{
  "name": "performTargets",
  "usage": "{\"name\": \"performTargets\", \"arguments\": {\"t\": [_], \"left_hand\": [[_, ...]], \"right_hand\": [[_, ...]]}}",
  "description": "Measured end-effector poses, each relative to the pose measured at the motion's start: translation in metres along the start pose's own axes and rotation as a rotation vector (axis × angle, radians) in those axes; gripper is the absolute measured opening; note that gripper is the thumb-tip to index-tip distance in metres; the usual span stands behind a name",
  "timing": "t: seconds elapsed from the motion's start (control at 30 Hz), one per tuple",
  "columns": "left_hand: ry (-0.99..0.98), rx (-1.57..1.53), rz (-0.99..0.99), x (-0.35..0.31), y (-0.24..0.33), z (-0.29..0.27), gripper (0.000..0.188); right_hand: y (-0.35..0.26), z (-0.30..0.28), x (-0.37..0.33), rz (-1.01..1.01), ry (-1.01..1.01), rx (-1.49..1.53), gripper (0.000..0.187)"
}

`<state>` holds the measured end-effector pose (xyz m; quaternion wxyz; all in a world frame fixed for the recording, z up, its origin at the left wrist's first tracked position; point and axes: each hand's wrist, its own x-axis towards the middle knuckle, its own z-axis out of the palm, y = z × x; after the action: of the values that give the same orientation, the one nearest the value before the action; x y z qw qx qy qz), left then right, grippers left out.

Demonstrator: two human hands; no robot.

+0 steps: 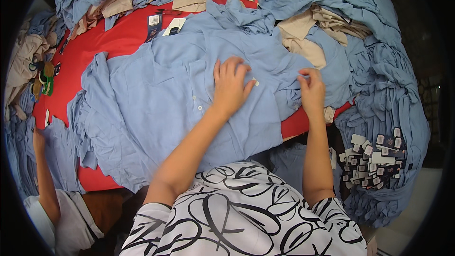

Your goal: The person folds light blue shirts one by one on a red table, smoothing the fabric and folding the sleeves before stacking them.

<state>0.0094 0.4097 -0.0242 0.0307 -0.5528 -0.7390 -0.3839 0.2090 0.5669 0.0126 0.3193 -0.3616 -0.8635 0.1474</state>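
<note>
A light blue shirt point(156, 90) with white buttons lies spread out on the red table in front of me. My left hand point(231, 86) rests on its middle with the fingers apart, beside a small white label point(256, 82). Farther right, my right hand point(313, 90) is closed, its thumb and fingertips pinched at the folds along the shirt's right part. A dark tag point(154, 26) and a white card point(175, 26) lie by the shirt's far edge, next to a small red-handled tool point(168, 12).
Blue and beige garments are heaped along the far edge and the right side point(379, 80). Many dark and white tags point(374, 161) cluster on the right pile. On the left, a co-worker's arm point(43, 175) reaches in near green-handled scissors point(48, 76). Red tabletop point(95, 42) shows at left.
</note>
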Motion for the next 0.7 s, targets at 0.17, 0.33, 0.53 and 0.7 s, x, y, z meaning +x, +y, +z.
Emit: {"name": "performTargets", "arguments": {"t": [0.17, 0.33, 0.53, 0.7], "left_hand": [[-0.182, 0.218, 0.213, -0.029, 0.009, 0.005, 0.04], [-0.203, 0.346, 0.237, -0.038, 0.015, -0.001, 0.053], [-0.134, -1.075, -0.38, -0.067, 0.005, -0.057, 0.068], [0.113, -1.909, -0.642, -0.192, -0.083, -0.148, 0.078]], "right_hand": [[0.005, -0.014, -0.013, 0.096, 0.255, -0.368, 0.029], [0.02, -0.021, -0.005, 0.388, -0.026, -0.236, 0.031], [-0.166, -0.028, -0.009, -0.51, -0.212, 0.247, 0.02], [-0.202, -0.006, -0.062, -0.502, -0.429, 0.529, 0.024]]}}
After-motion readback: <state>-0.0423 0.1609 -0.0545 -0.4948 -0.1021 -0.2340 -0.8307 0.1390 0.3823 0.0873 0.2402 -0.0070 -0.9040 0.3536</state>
